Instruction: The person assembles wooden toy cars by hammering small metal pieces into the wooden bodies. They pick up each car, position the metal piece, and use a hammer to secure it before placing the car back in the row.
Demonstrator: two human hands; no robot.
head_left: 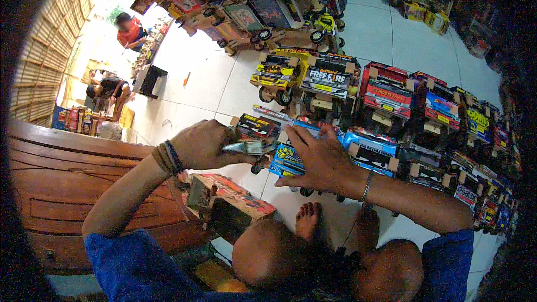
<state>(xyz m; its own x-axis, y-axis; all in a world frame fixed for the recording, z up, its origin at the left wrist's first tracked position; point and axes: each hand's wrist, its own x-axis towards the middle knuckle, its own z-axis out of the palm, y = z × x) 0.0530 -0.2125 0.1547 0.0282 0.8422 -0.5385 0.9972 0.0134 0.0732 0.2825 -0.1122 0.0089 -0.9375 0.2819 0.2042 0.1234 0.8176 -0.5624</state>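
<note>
My left hand (210, 144) is closed around a silver metal tool (251, 147) whose exact kind I cannot make out. The tool's end points right, at the front of a blue toy truck (285, 161). My right hand (321, 159) spans this truck, with the thumb low on its front and the fingers over its top. Just beyond the tool stands a black toy truck (260, 125) with a red and white top edge. Part of the blue truck is hidden beneath my right hand.
Rows of toy trucks, including a red one (386, 92) and a yellow one (277, 72), line the tiled floor. An open wooden toy truck body (235, 204) lies by my knee. A brown carved wooden panel (100, 184) is at left. Two people sit in the far left background.
</note>
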